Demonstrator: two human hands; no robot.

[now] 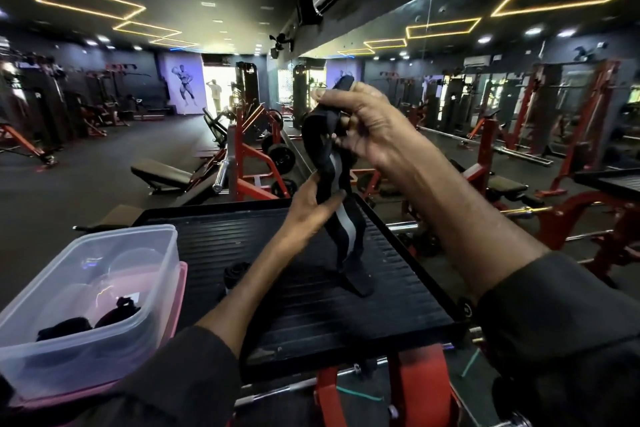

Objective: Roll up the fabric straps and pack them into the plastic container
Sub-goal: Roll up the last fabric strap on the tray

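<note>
the strap (341, 229) is pinched upright by the right grip (367, 125) at twelve o'clock and the left grip (311, 201) at nine, seemingly straightened for rolling.

No text, brand or number is legible on the fabric strap (333, 163), plastic container (104, 236) or wall poster (183, 87).

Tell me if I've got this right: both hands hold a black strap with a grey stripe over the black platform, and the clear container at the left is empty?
Not quite. The head view shows the clear container is not empty: dark bundles lie in it. The rest stands: left hand and right hand hold the black strap over the black platform.
</note>
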